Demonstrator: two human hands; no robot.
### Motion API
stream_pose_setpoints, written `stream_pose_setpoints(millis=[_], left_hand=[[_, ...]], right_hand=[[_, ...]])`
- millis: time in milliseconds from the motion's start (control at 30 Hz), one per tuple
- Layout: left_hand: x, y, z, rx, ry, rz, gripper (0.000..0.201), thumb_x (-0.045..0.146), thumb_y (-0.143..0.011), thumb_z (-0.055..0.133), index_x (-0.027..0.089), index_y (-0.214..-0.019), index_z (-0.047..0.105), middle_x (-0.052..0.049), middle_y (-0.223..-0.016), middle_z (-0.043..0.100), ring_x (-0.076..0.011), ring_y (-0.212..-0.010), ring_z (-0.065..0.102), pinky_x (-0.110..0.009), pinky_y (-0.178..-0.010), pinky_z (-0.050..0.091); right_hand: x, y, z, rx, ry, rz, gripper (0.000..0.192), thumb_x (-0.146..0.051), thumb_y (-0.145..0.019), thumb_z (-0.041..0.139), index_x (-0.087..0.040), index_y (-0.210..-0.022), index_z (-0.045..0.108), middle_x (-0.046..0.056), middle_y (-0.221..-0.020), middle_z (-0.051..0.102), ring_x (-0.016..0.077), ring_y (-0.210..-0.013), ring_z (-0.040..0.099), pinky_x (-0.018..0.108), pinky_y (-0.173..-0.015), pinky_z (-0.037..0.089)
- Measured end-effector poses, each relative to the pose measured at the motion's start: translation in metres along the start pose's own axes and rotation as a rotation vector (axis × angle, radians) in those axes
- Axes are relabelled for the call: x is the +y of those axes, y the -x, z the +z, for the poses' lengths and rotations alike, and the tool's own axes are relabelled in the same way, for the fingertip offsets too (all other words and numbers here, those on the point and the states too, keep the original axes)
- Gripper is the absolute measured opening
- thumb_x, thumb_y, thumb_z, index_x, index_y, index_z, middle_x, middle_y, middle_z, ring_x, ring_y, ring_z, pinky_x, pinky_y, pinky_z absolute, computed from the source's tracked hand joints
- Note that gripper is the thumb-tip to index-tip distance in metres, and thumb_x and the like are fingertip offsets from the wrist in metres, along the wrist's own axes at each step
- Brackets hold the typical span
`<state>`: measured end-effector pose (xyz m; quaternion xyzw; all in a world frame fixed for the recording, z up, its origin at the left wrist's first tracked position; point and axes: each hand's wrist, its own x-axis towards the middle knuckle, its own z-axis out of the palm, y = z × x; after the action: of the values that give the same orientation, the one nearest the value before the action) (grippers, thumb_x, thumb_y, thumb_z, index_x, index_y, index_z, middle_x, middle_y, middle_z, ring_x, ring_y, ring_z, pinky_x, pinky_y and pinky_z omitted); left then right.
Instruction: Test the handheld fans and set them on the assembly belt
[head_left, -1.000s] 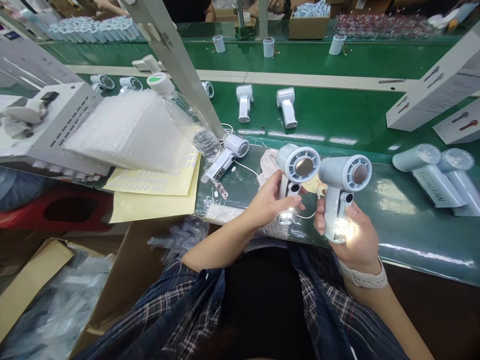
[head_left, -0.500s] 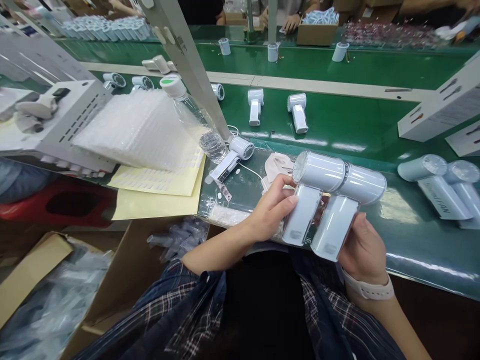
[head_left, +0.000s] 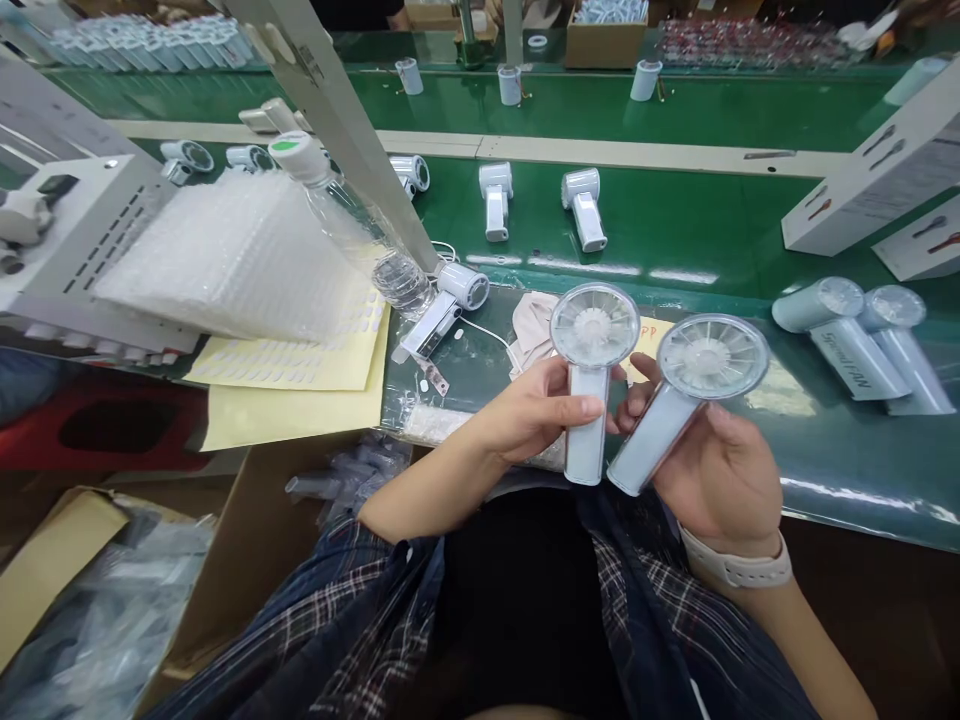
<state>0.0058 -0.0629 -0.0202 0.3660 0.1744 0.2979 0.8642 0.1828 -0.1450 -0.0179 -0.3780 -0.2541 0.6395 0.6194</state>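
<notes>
My left hand (head_left: 536, 410) is closed around the handle of a light-blue handheld fan (head_left: 587, 420), its round grille facing up at me. In my right hand (head_left: 720, 475) is a second handheld fan (head_left: 660, 430), tilted so its handle points down and left. Both fans seem to be covered in clear plastic. Their heads are close together above the bench edge. Behind my left hand lies a crumpled pale cloth (head_left: 531, 325). A further fan (head_left: 463, 287) with a white cable rests on the bench left of it.
Two wrapped fans (head_left: 862, 345) lie at the right beside white printed boxes (head_left: 877, 180). A slanted metal post (head_left: 345, 130), a plastic bottle (head_left: 360, 230) and yellow sticker sheets (head_left: 292, 400) are at the left. More fans (head_left: 585, 210) stand along the green belt (head_left: 675, 220).
Both fans have been turned from side-on, with heads in line, to grilles facing me. Their handles now spread apart at the heads and nearly meet below. My view has shifted slightly.
</notes>
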Motion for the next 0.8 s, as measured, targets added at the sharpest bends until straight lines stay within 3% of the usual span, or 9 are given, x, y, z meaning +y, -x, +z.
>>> stream_pose_setpoints(millis=[133, 233, 367, 500, 700, 800], left_hand=[[-0.005, 0.001, 0.002, 0.001, -0.010, 0.014, 0.056, 0.053, -0.076, 0.097, 0.016, -0.105, 0.068, -0.003, -0.089, 0.067, -0.0141, -0.076, 0.068, -0.027, -0.075, 0.060], [-0.008, 0.003, -0.001, 0.057, 0.004, -0.011, 0.059, 0.065, -0.081, 0.090, 0.015, -0.102, 0.070, -0.005, -0.095, 0.069, -0.0148, -0.080, 0.069, -0.027, -0.076, 0.061], [-0.009, 0.000, -0.006, 0.092, 0.092, -0.026, 0.059, 0.065, -0.077, 0.092, 0.015, -0.101, 0.070, -0.004, -0.089, 0.072, -0.0163, -0.079, 0.071, -0.030, -0.080, 0.062], [-0.007, -0.005, -0.008, 0.072, 0.178, -0.032, 0.052, 0.058, -0.076, 0.090, 0.013, -0.094, 0.071, -0.003, -0.083, 0.070, -0.0157, -0.074, 0.069, -0.027, -0.073, 0.059], [-0.006, -0.006, -0.008, 0.037, 0.254, -0.091, 0.044, 0.052, -0.079, 0.082, 0.014, -0.099, 0.071, -0.003, -0.083, 0.067, -0.0157, -0.073, 0.067, -0.027, -0.069, 0.057], [-0.007, -0.004, -0.010, 0.073, 0.243, -0.084, 0.048, 0.054, -0.076, 0.084, 0.014, -0.100, 0.072, -0.003, -0.082, 0.067, -0.0160, -0.070, 0.066, -0.028, -0.067, 0.058]], right_hand=[[0.004, -0.001, 0.004, 0.049, -0.008, 0.016, 0.033, -0.052, -0.096, 0.066, -0.024, -0.093, 0.082, 0.005, -0.087, 0.075, 0.0207, -0.082, 0.073, 0.036, -0.080, 0.068], [0.007, 0.001, 0.005, 0.080, 0.032, 0.024, 0.039, -0.058, -0.098, 0.065, -0.022, -0.091, 0.079, 0.006, -0.087, 0.076, 0.0216, -0.081, 0.075, 0.036, -0.077, 0.068], [0.004, 0.007, 0.008, 0.100, 0.068, 0.014, 0.032, -0.047, -0.097, 0.071, -0.029, -0.123, 0.072, 0.006, -0.106, 0.080, 0.0267, -0.100, 0.079, 0.046, -0.093, 0.069], [-0.004, 0.013, 0.011, 0.079, 0.133, 0.018, 0.055, -0.033, -0.098, 0.074, -0.036, -0.150, 0.057, 0.007, -0.134, 0.077, 0.0304, -0.127, 0.074, 0.051, -0.105, 0.066], [-0.008, 0.022, 0.015, 0.049, 0.227, -0.043, 0.071, -0.031, -0.094, 0.082, -0.037, -0.158, 0.051, 0.008, -0.146, 0.071, 0.0322, -0.136, 0.070, 0.051, -0.109, 0.066], [0.000, 0.025, 0.008, 0.170, 0.327, -0.232, 0.065, -0.028, -0.090, 0.088, -0.038, -0.148, 0.060, 0.007, -0.144, 0.072, 0.0321, -0.136, 0.070, 0.050, -0.111, 0.064]])
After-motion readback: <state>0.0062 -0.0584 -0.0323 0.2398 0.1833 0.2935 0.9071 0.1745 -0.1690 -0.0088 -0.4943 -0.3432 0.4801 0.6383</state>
